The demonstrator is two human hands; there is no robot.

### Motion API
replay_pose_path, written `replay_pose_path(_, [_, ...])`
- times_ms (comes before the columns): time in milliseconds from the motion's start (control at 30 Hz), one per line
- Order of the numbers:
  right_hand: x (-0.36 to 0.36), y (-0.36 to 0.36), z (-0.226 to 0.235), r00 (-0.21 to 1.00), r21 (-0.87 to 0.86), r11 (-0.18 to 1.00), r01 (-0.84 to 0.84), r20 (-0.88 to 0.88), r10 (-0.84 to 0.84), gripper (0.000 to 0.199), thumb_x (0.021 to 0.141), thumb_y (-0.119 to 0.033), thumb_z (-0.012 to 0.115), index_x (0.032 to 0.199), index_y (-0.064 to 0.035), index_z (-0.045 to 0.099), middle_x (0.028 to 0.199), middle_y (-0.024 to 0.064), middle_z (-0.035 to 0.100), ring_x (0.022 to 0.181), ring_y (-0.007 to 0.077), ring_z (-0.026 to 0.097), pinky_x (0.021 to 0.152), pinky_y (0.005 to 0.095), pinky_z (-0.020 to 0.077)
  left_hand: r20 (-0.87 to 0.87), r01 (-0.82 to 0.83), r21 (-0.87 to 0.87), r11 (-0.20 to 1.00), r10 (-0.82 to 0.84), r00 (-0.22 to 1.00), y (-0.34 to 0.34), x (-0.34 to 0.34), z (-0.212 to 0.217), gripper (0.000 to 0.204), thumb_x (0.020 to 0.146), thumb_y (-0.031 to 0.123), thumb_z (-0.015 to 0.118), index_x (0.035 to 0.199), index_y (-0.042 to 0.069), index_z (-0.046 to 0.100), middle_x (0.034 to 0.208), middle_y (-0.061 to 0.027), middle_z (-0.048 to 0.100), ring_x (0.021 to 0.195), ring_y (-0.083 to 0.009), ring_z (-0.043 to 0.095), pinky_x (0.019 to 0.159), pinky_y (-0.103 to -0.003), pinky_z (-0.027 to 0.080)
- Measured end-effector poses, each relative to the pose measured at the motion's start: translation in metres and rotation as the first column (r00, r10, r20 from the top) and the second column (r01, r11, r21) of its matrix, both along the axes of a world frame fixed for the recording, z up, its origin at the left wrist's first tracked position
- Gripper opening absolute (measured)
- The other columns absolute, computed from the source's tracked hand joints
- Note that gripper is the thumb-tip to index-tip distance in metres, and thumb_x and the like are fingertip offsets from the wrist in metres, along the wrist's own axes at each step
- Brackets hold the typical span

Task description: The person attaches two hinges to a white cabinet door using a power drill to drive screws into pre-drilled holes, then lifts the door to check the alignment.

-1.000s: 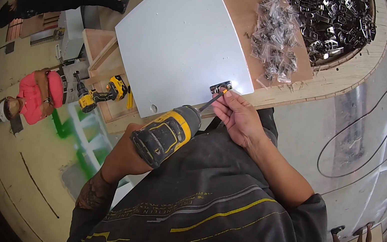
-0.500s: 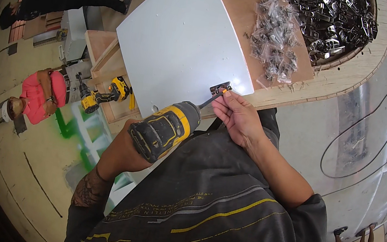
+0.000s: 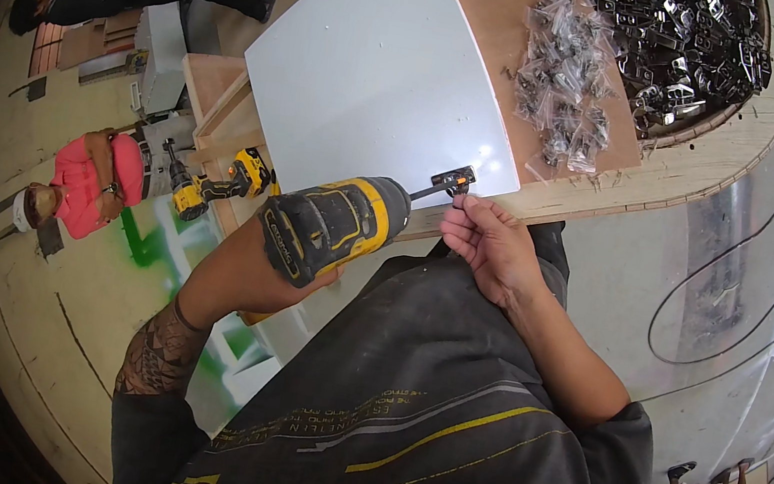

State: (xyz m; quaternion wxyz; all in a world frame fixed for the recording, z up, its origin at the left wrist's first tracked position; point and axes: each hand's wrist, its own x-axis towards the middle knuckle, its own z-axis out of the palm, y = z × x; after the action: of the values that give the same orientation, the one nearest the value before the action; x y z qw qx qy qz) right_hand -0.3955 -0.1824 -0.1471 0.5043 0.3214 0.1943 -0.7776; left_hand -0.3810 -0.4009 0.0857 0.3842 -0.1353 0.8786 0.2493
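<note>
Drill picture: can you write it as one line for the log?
left hand: holds drill | bit: at bracket | right hand: steadies bracket | panel: white, flat on bench

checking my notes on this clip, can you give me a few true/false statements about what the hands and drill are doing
1. The left hand grips a yellow and black drill. True.
2. The right hand rests flat on the pile of small clear bags. False: it pinches at the small metal bracket on the white panel.
3. The drill's tip points at that bracket. True.
4. A second drill lies on the white panel. False: it is off the panel, to its left.
</note>
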Motion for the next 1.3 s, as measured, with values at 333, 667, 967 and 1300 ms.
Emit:
replay_pose_path(333, [-0.015, 0.023, 0.013, 0.984, 0.089, 0.986, -0.141, -0.097, 0.149, 0.021, 0.103, -0.021, 0.062, 0.109, -0.0020, 0.068, 0.092, 0.0079, 0.072, 0.079, 0.0145, 0.070, 0.074, 0.0280, 0.0613, 0.005, 0.102, 0.075, 0.992, -0.102, 0.995, 0.013, -0.008, -0.003, 0.035, 0.088, 0.025, 0.076, 0.116, 0.005, 0.070, 0.112, -0.0134, 0.071, 0.106, -0.0302, 0.067, 0.095, -0.040, 0.052])
replay_pose_path(667, [-0.064, 0.034, 0.032, 0.457, 0.624, 0.720, 0.304, -0.758, 0.465, 0.014, 0.095, -0.012, 0.070, 0.100, 0.0009, 0.070, 0.083, 0.0098, 0.071, 0.068, 0.0184, 0.065, 0.064, 0.0317, 0.0515, -0.043, -0.158, 0.240, 0.958, 0.173, 0.984, 0.024, 0.000, -0.009, 0.031, 0.081, 0.010, 0.076, 0.110, -0.001, 0.071, 0.101, -0.0137, 0.076, 0.090, -0.0183, 0.073, 0.083, -0.031, 0.057])
replay_pose_path(967, [-0.133, -0.030, 0.003, -0.310, 0.488, 0.415, 0.768, -0.283, 0.908, 0.014, 0.088, -0.009, 0.064, 0.101, -0.0079, 0.068, 0.102, 0.0103, 0.064, 0.098, 0.0351, 0.058, 0.087, 0.0438, 0.0494, -0.345, -0.116, 0.145, 0.983, 0.160, 0.925, 0.006, 0.070, -0.008, 0.033, 0.085, 0.022, 0.080, 0.108, 0.000, 0.072, 0.096, -0.0174, 0.075, 0.090, -0.0291, 0.075, 0.084, -0.037, 0.058])
replay_pose_path(1300, [-0.162, -0.036, -0.018, -0.420, 0.495, 0.471, 0.730, -0.218, 0.881, 0.009, 0.083, -0.004, 0.069, 0.090, -0.0011, 0.072, 0.081, 0.0199, 0.066, 0.083, 0.0396, 0.063, 0.075, 0.0489, 0.0510, -0.324, -0.646, 0.394, 0.654, 0.757, 0.568, -0.066, 0.223, -0.053, 0.033, 0.085, 0.021, 0.082, 0.108, 0.002, 0.067, 0.097, -0.0107, 0.071, 0.089, -0.0217, 0.070, 0.082, -0.037, 0.056])
